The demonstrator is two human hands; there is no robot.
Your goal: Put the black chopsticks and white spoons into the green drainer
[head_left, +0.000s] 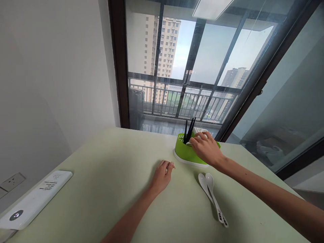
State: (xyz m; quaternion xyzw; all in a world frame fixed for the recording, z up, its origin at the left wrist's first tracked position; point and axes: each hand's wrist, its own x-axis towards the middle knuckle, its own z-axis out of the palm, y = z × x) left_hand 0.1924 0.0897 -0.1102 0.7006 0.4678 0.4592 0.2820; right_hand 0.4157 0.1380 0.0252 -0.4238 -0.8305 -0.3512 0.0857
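A green utensil caddy [186, 153] with a white base stands toward the far side of the table, and black chopsticks [189, 131] lean upright in its left part. Over the caddy's rim, my right hand [208, 150] is closed with its fingers bent down. A white spoon-like piece [188, 144] shows at its fingertips; the rest of it is hidden. My left hand [162, 175] rests on the table in front of the caddy, loosely curled, with no object visible in it. Nearer to me, two white spoons [212, 194] lie overlapping, bowls pointing away and patterned handles toward me.
The pale green table [113, 189] reaches to a glass door [177, 84] with a dark frame. At its left edge lies a white power strip-like device [37, 195] near the wall. A wall socket [12, 182] is at far left. Behind my right hand is a white object [199, 130].
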